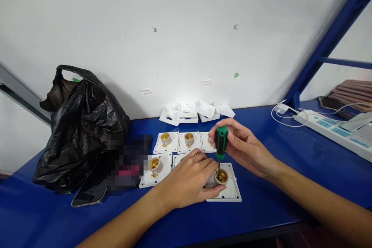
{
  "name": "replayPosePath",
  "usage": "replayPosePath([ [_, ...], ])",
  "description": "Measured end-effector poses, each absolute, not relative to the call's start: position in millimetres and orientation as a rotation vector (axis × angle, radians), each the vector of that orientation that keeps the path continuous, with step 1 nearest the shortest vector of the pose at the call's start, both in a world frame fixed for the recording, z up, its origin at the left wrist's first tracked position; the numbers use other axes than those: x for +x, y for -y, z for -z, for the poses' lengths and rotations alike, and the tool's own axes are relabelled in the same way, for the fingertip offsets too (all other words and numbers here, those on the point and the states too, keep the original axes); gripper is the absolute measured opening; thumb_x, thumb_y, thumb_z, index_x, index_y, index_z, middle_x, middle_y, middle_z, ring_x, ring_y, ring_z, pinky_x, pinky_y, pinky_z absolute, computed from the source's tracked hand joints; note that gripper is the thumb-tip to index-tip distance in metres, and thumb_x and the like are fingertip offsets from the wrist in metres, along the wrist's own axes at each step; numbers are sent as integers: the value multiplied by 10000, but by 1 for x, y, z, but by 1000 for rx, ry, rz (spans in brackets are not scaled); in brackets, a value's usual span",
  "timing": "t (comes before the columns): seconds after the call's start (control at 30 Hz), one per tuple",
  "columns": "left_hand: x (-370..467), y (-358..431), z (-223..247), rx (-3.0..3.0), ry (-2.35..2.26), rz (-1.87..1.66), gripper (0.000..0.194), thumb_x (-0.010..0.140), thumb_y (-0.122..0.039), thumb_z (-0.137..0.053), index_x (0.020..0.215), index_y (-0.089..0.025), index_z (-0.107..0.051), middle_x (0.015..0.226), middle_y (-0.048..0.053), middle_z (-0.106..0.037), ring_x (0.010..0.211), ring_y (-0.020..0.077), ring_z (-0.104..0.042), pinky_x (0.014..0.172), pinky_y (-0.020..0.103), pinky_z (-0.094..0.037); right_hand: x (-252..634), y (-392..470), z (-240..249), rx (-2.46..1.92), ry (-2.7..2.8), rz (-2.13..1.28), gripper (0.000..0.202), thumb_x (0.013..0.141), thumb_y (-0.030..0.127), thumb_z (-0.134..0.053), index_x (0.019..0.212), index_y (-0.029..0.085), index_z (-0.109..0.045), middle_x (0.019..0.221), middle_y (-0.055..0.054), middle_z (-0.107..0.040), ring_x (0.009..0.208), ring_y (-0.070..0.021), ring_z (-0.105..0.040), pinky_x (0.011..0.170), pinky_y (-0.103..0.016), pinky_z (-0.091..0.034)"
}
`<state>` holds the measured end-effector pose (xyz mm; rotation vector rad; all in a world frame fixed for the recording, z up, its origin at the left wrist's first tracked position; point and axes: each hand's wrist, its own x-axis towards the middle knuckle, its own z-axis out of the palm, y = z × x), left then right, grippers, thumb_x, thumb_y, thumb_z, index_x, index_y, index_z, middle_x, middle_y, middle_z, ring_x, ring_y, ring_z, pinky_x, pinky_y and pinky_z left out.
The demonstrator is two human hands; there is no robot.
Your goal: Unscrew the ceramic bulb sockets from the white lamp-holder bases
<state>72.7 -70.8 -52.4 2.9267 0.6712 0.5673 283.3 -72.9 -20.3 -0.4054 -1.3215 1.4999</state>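
Note:
My right hand (242, 145) grips a screwdriver (221, 141) with a green and black handle, held upright. Its tip reaches down into the brass-lined cup of a white lamp socket (231, 190) lying on the blue table. My left hand (193, 178) rests over that socket's left side, thumb and fingers closed around the round cup. Behind and left of my hands lie several more square lamp sockets, among them one at the back left (171, 145), one beside it (195, 147) and one in front (162, 174). Another is partly hidden under my left hand.
Several white socket covers (187, 112) are piled against the wall. A black plastic bag (84, 124) stands at the left, with a phone (90, 193) in front. To the right are a white power strip (328, 124) with cables and a blue metal frame (328, 42).

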Motion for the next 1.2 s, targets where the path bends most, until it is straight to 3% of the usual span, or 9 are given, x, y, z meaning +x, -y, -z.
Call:
replayPosePath([
  [0.27, 72, 70, 54, 2914, -678, -582, 326, 980, -489, -763, 940, -184, -656, 882, 31, -719, 872, 244, -713, 966, 392, -513, 283, 73, 25, -374, 1336, -1529, 182, 1052, 315, -682, 1226, 291, -730, 1154, -25, -734, 1070, -133, -687, 971, -274, -546],
  [0.5, 71, 69, 55, 2893, -691, -592, 328, 990, -513, -744, 1014, -193, -679, 904, 29, -737, 897, 243, -731, 969, 400, -524, 283, 72, 25, -319, 1354, -1537, 180, 1069, 294, -657, 1232, 308, -732, 1203, -19, -748, 1104, -119, -698, 992, -262, -550],
  [0.7, 71, 69, 53, 2868, -686, -586, 304, 976, -473, -774, 1021, -191, -670, 1000, 51, -760, 1012, 280, -735, 969, 414, -537, 289, 75, 20, -264, 1502, -1630, 206, 1100, 302, -593, 1263, 314, -717, 1277, -41, -726, 1159, -144, -686, 1045, -335, -532],
  [0.87, 71, 71, 52, 2855, -666, -570, 257, 991, -434, -751, 1069, -212, -647, 1006, 40, -756, 999, 298, -735, 969, 431, -542, 290, 75, 15, -220, 1621, -1541, 243, 979, 330, -781, 1218, 300, -745, 1162, -28, -662, 1083, -151, -621, 948, -286, -505],
  [0.93, 71, 71, 52, 2862, -665, -575, 253, 992, -433, -746, 1045, -210, -637, 957, 35, -748, 983, 303, -733, 962, 432, -545, 290, 76, 15, -239, 1616, -1548, 221, 1003, 281, -749, 1222, 304, -740, 1134, -19, -657, 1032, -133, -619, 910, -266, -501],
  [1.07, 71, 70, 54, 2889, -669, -597, 311, 978, -460, -764, 1043, -179, -648, 973, 62, -745, 962, 309, -730, 946, 441, -554, 290, 77, 16, -283, 1559, -1631, 223, 1100, 318, -590, 1287, 288, -706, 1163, -42, -700, 1122, -151, -653, 1003, -309, -502],
  [1.2, 71, 69, 54, 2897, -662, -593, 309, 977, -457, -770, 1032, -170, -668, 1009, 74, -760, 1006, 301, -740, 1007, 443, -532, 289, 76, 19, -287, 1497, -1631, 216, 1045, 300, -692, 1259, 278, -710, 1152, -24, -698, 1098, -132, -663, 979, -268, -513],
])
